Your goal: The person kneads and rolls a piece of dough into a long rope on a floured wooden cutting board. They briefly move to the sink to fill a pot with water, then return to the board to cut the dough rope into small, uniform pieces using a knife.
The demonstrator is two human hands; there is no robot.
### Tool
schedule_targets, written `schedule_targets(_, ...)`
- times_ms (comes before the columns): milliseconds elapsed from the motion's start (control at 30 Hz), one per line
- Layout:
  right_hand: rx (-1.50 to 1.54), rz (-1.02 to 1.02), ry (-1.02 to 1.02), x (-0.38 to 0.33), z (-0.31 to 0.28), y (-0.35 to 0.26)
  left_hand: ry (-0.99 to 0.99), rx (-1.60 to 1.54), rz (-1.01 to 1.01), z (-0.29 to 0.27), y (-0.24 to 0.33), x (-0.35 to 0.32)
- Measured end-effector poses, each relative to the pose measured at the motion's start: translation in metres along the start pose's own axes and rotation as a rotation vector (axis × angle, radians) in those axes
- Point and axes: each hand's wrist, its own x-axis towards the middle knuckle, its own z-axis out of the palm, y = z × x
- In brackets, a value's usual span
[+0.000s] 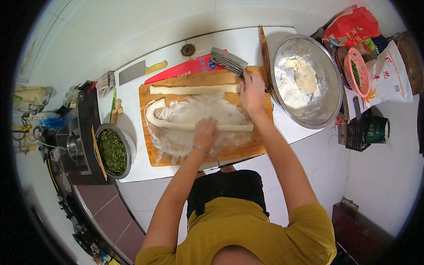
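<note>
A floury wooden board [165, 160] lies in front of me. My left hand [206, 132] rests on the lower dough strip [236, 128], fingers bent over it. That strip curls back on itself at its left end. A second, straight dough strip [194, 89] runs along the board's far side. At the right end of the strips, my right hand [253, 90] is closed around a knife. The wide grey blade [227, 60] of this knife points up and left, with stripes across it. Part of its handle is hidden by my fingers.
A steel bowl [338, 95] with dough and flour stands right of the board. Chopped green filling fills a pot [129, 154] at left, chopsticks [98, 152] across its rim. Behind the board lie a cleaver [132, 73] and a red packet [187, 67]. Bags and a pink basket [362, 70] sit far right.
</note>
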Motion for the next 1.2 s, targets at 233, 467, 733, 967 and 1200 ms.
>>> schedule_targets(233, -0.029, -0.063, -0.280, -0.146, -0.004, -0.051, -0.118, 0.157, -0.070, -0.003, -0.014, 0.015)
schedule_targets(467, -0.075, -0.081, -0.402, -0.205, -0.026, -0.041, -0.198, 0.345, 0.047, -0.014, -0.015, -0.042)
schedule_targets(733, -0.192, -0.068, -0.283, -0.141, -0.004, -0.016, -0.152, 0.344, -0.104, -0.009, -0.036, 0.000)
schedule_targets(967, -0.147, -0.072, -0.318, -0.207, -0.031, -0.012, -0.211, 0.353, -0.042, -0.028, -0.038, -0.070)
schedule_targets(1200, -0.172, -0.077, -0.189, -0.129, -0.005, 0.001, -0.144, 0.371, -0.150, -0.029, -0.048, -0.015)
